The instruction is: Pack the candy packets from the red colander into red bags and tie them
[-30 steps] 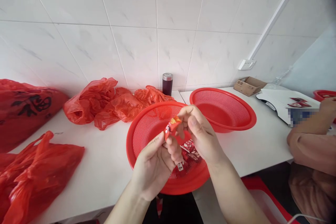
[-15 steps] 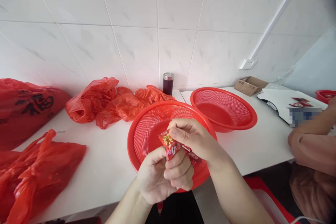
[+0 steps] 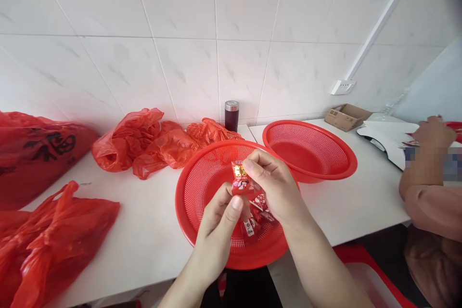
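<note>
A small red packet with yellow print (image 3: 239, 178) is held up over the near red basket (image 3: 187, 221). My right hand (image 3: 276, 183) pinches its upper right side between thumb and fingers. At its lower edge my left hand (image 3: 222, 216) closes on it, thumb towards me. Several red wrapped packets (image 3: 250, 227) lie in the basket below, partly hidden by my hands.
A second red basket (image 3: 310, 149) stands behind to the right, beside a cardboard box (image 3: 346, 116) and white scale (image 3: 384, 137). Red plastic bags (image 3: 68, 236) lie left; a dark tumbler (image 3: 231, 115) stands at the wall. Another person's arm (image 3: 429, 159) is at right.
My left hand has opened out from its curled grip and turned, uncovering packets in the basket. The held packet is a little higher. The other person's arm has reached forward over the scale.
</note>
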A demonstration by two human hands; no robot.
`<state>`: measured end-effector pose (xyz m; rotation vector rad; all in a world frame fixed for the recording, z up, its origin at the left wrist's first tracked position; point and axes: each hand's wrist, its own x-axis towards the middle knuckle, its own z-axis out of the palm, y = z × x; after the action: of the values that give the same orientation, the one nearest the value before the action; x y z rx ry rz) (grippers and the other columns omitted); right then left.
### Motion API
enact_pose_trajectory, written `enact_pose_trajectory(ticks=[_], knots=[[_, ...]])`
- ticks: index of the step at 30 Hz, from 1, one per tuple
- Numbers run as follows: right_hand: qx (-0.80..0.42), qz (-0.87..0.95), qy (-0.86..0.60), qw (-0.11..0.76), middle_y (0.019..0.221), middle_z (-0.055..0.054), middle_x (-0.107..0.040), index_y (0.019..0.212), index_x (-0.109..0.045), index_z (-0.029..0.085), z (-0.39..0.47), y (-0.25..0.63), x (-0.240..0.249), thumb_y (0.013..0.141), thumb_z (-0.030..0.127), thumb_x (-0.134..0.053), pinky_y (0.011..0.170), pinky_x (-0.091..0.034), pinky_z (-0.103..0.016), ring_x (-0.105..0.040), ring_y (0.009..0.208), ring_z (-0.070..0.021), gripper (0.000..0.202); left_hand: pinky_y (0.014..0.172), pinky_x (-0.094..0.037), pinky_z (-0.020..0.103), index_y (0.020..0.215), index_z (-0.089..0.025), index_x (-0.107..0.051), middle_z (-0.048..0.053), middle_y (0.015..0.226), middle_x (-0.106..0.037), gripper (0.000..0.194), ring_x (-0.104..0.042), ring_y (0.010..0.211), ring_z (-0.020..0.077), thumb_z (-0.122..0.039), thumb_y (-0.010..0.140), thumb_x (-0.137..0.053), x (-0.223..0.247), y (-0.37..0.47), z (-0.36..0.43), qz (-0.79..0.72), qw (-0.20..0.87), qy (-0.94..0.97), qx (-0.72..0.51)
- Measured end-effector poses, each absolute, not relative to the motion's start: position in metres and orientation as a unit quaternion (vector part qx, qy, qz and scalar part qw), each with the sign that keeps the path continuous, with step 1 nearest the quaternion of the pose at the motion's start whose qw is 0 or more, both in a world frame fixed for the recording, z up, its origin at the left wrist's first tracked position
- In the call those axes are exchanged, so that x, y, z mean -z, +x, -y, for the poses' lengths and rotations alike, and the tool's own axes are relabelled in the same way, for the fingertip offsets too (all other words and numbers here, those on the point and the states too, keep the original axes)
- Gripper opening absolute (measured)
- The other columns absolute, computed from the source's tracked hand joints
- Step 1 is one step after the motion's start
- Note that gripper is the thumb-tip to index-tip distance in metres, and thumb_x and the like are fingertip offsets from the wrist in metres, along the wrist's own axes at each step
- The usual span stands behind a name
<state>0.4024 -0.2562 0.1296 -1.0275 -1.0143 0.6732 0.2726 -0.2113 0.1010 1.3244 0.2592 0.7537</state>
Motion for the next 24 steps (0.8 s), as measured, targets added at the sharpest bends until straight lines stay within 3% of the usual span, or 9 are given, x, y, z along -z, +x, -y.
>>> enact_pose_trajectory(ticks=[3,11,19,24], knots=[[-0.297,0.461,-0.461,0.698,0.06,0.005,-0.046,0.067,-0.049,0.019,0.258,0.401,-0.131,0.09,0.039,-0.061,0.053,-0.036,-0.02,-0.041,0.055,-0.0075,0.033,0.068,-0.039,0.026,0.074,-0.019,-0.053,0.0,0.071,-0.05,0.026,-0.044,0.069,0.0128,-0.036,0.094,-0.051,-0.104,0.273,0.214,-0.133,0.705,0.605,-0.345],[-0.276,0.472,-0.45,0.706,0.06,0.006,-0.043,0.069,-0.05,0.019,0.264,0.396,-0.136,0.091,0.036,-0.061,0.051,-0.036,-0.02,-0.04,0.054,-0.0071,0.03,0.068,-0.04,0.025,0.077,-0.019,-0.061,0.001,0.071,-0.057,0.03,-0.05,0.069,0.0139,-0.04,0.094,-0.049,-0.112,0.268,0.213,-0.138,0.613,0.665,-0.403],[-0.337,0.492,-0.451,0.664,0.065,0.003,-0.048,0.076,-0.053,0.019,0.265,0.395,-0.139,0.092,0.047,-0.053,0.055,-0.039,-0.022,-0.045,0.058,-0.009,0.033,0.063,-0.039,0.025,0.069,-0.019,-0.057,0.001,0.067,-0.055,0.031,-0.05,0.065,0.0137,-0.031,0.095,-0.048,-0.114,0.262,0.21,-0.159,0.511,0.723,-0.438],[-0.287,0.515,-0.455,0.667,0.064,0.004,-0.049,0.069,-0.051,0.019,0.27,0.39,-0.143,0.089,0.037,-0.061,0.055,-0.04,-0.022,-0.046,0.059,-0.0086,0.029,0.061,-0.039,0.025,0.07,-0.019,-0.058,0.001,0.068,-0.055,0.028,-0.051,0.064,0.0143,-0.03,0.094,-0.049,-0.111,0.26,0.211,-0.162,0.507,0.724,-0.439]])
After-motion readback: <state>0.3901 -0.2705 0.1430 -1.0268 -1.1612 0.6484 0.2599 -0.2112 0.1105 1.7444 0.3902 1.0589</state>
